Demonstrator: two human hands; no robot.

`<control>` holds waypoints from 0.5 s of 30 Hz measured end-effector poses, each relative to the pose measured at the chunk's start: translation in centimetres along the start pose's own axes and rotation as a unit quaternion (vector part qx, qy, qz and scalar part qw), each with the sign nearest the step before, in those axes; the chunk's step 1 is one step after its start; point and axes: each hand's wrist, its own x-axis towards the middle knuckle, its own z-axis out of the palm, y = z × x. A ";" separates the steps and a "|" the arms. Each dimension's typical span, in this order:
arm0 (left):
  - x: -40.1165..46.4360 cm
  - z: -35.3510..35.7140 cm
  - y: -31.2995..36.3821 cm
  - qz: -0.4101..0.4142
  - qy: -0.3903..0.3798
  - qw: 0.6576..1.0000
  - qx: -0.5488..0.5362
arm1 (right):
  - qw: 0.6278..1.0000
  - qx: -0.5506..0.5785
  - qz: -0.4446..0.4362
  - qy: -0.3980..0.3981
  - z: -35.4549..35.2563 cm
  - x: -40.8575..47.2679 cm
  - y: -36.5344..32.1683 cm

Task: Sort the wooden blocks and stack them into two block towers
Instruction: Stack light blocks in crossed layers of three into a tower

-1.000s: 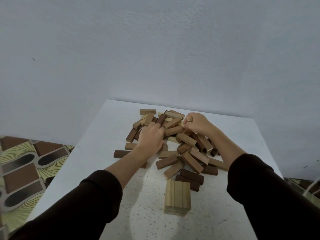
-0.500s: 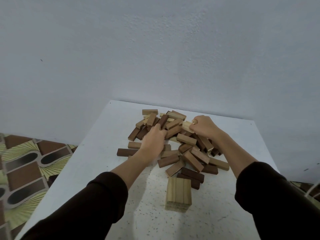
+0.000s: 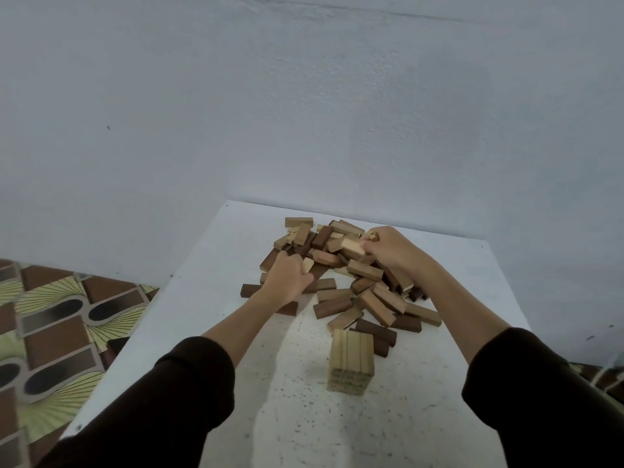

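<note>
table: white speckled square table top (image 3: 209, 298), far edge against a pale blue-grey wall (image 3: 304, 113)
landmark: short tower of light wooden blocks (image 3: 351, 363) on the table, top layer three blocks side by side, long axes pointing away from the person toward the wall; layers below too blurred to count
pile: loose heap of light and dark brown wooden blocks (image 3: 354, 275), just beyond the tower on the wall side, blocks lying at mixed angles, nearest ones almost touching the tower's far edge
left hand: left hand (image 3: 288, 276) beyond the tower and to its left, at the left side of the pile, fingers curled round a light wooden block (image 3: 308, 265); only the block's pale end shows, facing right, long axis cannot tell
right hand: right hand (image 3: 391, 246) beyond the tower and slightly right, on top of the pile, fingers pinching a pale wooden block (image 3: 353, 246); long axis roughly left-right, free end pointing left and a little up
stray blocks: dark brown block (image 3: 251, 289) beyond-left of the tower, lying flat, long axis left-right, partly hidden by the left wrist
sleeves: dark sleeves (image 3: 189, 383) on both forearms, either side of the tower
floor: patterned brown, green and black floor covering (image 3: 50, 332) left of the table, well apart from the tower
</note>
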 end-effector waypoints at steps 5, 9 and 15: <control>-3.5 -1.9 -1.7 -0.026 -0.002 0.987 -0.156 | 0.999 0.032 -0.034 -0.013 2.1 -2.9 -4.5; -6.8 -2.6 -4.3 -0.019 -0.031 0.979 -0.200 | 0.979 0.191 -0.050 -0.054 6.2 -7.2 -8.6; -9.9 -3.1 -9.4 -0.045 0.023 0.988 -0.145 | 0.985 0.171 0.003 0.024 15.5 -9.5 -8.4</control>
